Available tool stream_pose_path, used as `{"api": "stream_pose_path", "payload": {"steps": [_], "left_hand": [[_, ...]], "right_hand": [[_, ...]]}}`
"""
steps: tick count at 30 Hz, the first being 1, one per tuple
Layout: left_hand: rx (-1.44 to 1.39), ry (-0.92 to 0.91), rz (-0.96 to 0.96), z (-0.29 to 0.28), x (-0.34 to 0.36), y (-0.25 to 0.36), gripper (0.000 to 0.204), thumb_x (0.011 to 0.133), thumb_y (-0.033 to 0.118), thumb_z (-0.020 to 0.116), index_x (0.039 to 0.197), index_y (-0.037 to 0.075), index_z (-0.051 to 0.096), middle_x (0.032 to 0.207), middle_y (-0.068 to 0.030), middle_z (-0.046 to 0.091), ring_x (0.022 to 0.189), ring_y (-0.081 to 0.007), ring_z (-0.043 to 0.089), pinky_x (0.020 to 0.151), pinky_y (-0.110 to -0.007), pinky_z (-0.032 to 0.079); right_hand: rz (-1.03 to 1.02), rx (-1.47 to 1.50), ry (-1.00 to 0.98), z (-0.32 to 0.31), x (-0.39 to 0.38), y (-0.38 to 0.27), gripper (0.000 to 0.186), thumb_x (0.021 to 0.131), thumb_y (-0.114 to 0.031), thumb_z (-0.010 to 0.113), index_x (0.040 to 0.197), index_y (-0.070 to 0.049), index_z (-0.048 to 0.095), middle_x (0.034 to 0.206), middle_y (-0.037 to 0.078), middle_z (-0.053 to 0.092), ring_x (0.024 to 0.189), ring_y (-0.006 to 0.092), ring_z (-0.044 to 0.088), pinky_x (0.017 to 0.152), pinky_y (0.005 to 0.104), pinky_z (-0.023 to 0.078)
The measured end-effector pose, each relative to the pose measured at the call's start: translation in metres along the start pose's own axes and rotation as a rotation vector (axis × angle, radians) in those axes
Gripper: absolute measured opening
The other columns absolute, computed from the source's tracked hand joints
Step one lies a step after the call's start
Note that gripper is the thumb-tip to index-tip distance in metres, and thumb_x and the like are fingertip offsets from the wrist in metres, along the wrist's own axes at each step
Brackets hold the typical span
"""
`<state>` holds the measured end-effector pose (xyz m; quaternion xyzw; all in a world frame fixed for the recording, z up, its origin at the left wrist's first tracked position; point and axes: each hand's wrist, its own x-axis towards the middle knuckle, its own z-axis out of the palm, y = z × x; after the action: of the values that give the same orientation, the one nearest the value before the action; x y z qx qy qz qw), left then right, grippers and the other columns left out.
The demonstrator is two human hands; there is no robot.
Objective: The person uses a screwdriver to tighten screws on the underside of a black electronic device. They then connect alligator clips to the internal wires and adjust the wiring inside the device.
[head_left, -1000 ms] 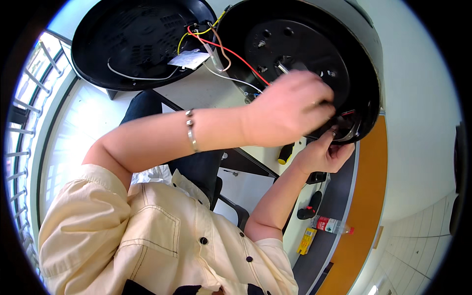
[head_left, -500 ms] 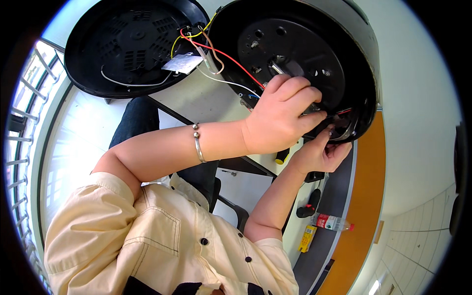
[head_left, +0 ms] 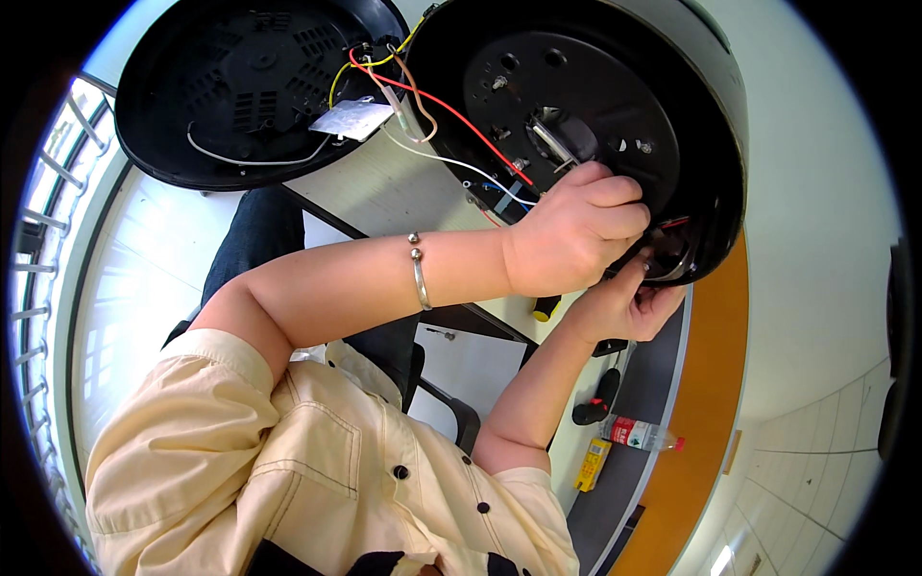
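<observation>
A round black appliance housing point(head_left: 615, 106) lies with its inside facing me, a metal bracket point(head_left: 554, 137) at its centre. My left hand point(head_left: 581, 230), a silver bangle on its wrist, reaches inside near the lower rim with its fingers curled together; whatever they grip is hidden. Just below, my right hand point(head_left: 629, 305) pinches at the housing's lower edge, its fingertips partly hidden by the rim. Red point(head_left: 456, 113), white, yellow and brown wires run from the housing to a round black vented cover point(head_left: 259, 91) on the left.
A white flat piece point(head_left: 352, 118) sits at the cover's edge among the wires. Below the housing are a yellow-and-black handle point(head_left: 546, 308), a black-and-red tool point(head_left: 597, 398), a yellow box point(head_left: 593, 465) and a plastic bottle point(head_left: 643, 434) with a red label. Window bars stand at left.
My left hand has moved right and slightly down, away from the central bracket, and more of the bracket shows. My right hand stays at the rim.
</observation>
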<state>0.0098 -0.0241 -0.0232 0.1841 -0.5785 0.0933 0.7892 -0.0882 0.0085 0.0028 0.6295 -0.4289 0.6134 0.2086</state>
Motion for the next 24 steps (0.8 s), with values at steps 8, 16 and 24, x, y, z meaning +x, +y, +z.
{"api": "stream_pose_path", "payload": {"steps": [8, 16, 24], "left_hand": [[0.018, -0.060, -0.053, 0.003, 0.005, 0.008, 0.030, 0.049, 0.015, 0.059, 0.074, -0.001, 0.062, 0.085, -0.0044, 0.054, 0.087, -0.0228, 0.052, 0.070, -0.036, 0.039], [0.076, -0.078, -0.094, 0.005, 0.010, 0.014, 0.026, 0.046, 0.018, 0.059, 0.066, 0.001, 0.060, 0.082, -0.0052, 0.053, 0.085, -0.0228, 0.051, 0.069, -0.037, 0.039], [0.104, 0.015, -0.006, 0.013, 0.014, 0.015, 0.023, 0.047, 0.018, 0.059, 0.063, 0.002, 0.059, 0.079, -0.0055, 0.053, 0.081, -0.0221, 0.052, 0.064, -0.033, 0.041]], "right_hand": [[-0.001, 0.062, -0.032, -0.001, 0.000, 0.001, 0.027, 0.073, 0.010, 0.052, 0.099, 0.005, 0.057, 0.091, 0.009, 0.061, 0.077, 0.0152, 0.058, 0.068, 0.0254, 0.047], [0.053, 0.185, 0.012, 0.005, 0.000, 0.000, 0.020, 0.073, 0.002, 0.053, 0.091, 0.004, 0.058, 0.082, 0.005, 0.050, 0.070, 0.0133, 0.050, 0.058, 0.0233, 0.039], [-0.013, 0.197, -0.006, 0.004, 0.001, 0.000, 0.017, 0.075, 0.000, 0.056, 0.092, 0.004, 0.058, 0.082, 0.005, 0.050, 0.072, 0.0146, 0.051, 0.061, 0.0247, 0.040]]}}
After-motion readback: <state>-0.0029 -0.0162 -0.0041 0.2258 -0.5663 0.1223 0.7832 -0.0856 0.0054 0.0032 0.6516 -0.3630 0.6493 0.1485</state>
